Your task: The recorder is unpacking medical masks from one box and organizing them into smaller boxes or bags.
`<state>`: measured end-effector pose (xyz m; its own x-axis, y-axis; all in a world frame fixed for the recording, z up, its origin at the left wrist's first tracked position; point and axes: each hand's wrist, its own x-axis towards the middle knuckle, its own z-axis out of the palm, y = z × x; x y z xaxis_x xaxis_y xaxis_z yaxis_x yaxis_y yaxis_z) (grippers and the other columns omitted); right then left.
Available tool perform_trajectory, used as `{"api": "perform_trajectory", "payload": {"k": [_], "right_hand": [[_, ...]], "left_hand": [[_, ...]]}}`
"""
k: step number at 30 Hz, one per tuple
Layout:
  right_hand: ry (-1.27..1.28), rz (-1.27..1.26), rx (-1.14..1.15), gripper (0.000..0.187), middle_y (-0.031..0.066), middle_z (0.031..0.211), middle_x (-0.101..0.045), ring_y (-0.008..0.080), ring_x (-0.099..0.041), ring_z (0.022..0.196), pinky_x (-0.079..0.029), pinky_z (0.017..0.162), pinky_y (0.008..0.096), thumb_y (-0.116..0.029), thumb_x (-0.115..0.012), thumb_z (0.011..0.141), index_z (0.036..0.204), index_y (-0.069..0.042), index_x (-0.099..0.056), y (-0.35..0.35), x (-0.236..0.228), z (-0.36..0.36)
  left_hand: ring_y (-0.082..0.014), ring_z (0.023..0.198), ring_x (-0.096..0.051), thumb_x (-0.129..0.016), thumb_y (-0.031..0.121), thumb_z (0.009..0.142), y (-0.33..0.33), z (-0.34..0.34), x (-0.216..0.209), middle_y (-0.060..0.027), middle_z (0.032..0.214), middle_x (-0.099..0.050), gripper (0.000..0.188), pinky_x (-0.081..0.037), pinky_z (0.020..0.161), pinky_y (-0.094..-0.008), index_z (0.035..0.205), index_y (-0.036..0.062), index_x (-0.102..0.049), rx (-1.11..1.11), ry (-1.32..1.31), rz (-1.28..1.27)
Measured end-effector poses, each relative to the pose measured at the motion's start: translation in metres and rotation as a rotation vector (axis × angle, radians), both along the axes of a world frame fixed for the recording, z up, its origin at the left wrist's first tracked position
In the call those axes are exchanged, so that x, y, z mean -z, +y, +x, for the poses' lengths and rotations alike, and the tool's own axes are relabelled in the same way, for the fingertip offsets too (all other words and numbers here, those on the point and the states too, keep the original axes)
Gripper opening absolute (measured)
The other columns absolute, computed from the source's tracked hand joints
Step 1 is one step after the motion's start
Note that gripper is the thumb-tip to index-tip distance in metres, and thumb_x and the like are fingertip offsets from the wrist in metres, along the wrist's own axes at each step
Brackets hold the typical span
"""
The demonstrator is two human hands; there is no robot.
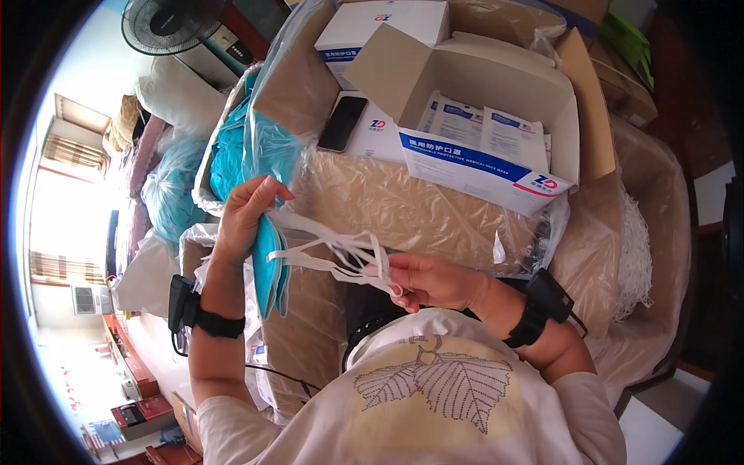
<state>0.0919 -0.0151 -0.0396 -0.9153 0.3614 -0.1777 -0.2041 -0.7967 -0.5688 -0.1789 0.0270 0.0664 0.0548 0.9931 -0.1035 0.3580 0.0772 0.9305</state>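
Note:
My left hand (244, 217) is closed on the upper end of a small stack of teal folded face masks (267, 271), which hangs downward beneath the fingers. From the masks, several white elastic straps (329, 267) stretch across to the right. Their far ends are gathered at the fingertips of my right hand (438, 280), which pinches them in front of my shirt. Just beyond stands an open white box (465, 167) with a blue band, with flat white packets (513, 139) inside it.
A black phone (343, 124) lies on a closed white box (380, 143). More teal masks (227, 159) fill a plastic-lined carton at the left. White strap material (632, 256) sits in a lined carton at the right. A black fan (167, 23) stands at the far left.

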Motion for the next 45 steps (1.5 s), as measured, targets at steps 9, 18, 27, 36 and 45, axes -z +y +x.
{"api": "perform_trajectory", "payload": {"k": [9,18,27,36,45], "right_hand": [[-0.666,0.850,0.001,0.023,0.0113,0.065,-0.054,0.0215,-0.057,0.060,-0.045,0.058,0.0324,-0.023,-0.046,0.091,0.097,-0.001,-0.052,0.015,-0.025,0.019],[-0.718,1.313,0.432,0.017,0.0213,0.084,-0.057,0.0395,-0.055,0.080,-0.044,0.065,0.0432,-0.016,-0.052,0.085,0.089,0.000,-0.049,-0.008,-0.014,0.005],[-0.796,1.374,0.566,0.018,0.0184,0.085,-0.056,0.0366,-0.056,0.076,-0.046,0.063,0.0423,-0.016,-0.053,0.084,0.092,0.000,-0.048,-0.021,-0.022,0.021],[-0.907,1.537,0.593,0.018,0.0136,0.079,-0.055,0.0325,-0.058,0.070,-0.047,0.057,0.0386,-0.016,-0.055,0.084,0.094,-0.003,-0.050,-0.023,-0.018,0.019],[-0.882,1.452,0.683,0.021,0.0161,0.090,-0.059,0.0338,-0.060,0.077,-0.048,0.061,0.0377,-0.007,-0.057,0.080,0.099,-0.003,-0.049,-0.017,-0.019,0.022]], "left_hand": [[-0.0234,0.074,-0.061,-0.065,0.027,0.074,-0.025,-0.011,0.005,-0.0102,0.082,-0.063,0.023,-0.048,0.061,-0.0330,0.094,0.0160,-0.066,0.210,0.978,-0.084],[-0.0280,0.091,-0.059,-0.073,0.028,0.066,-0.046,0.094,0.044,-0.0097,0.110,-0.058,0.063,-0.049,0.075,-0.0334,0.123,0.0150,-0.049,0.531,0.461,0.208],[-0.0162,0.090,-0.055,-0.059,0.005,0.077,-0.047,0.116,0.080,-0.0095,0.099,-0.058,0.051,-0.044,0.079,-0.0280,0.125,0.0055,-0.041,0.666,-0.048,-0.169],[-0.0097,0.088,-0.051,-0.057,0.010,0.082,-0.041,0.108,0.092,-0.0039,0.095,-0.058,0.028,-0.042,0.079,-0.0260,0.109,0.0030,-0.052,0.623,-0.210,-0.369],[-0.0210,0.070,-0.057,-0.058,0.012,0.079,-0.050,0.121,0.109,-0.0112,0.082,-0.059,0.014,-0.045,0.065,-0.0304,0.091,0.0044,-0.059,0.385,-0.044,-0.087]]}}
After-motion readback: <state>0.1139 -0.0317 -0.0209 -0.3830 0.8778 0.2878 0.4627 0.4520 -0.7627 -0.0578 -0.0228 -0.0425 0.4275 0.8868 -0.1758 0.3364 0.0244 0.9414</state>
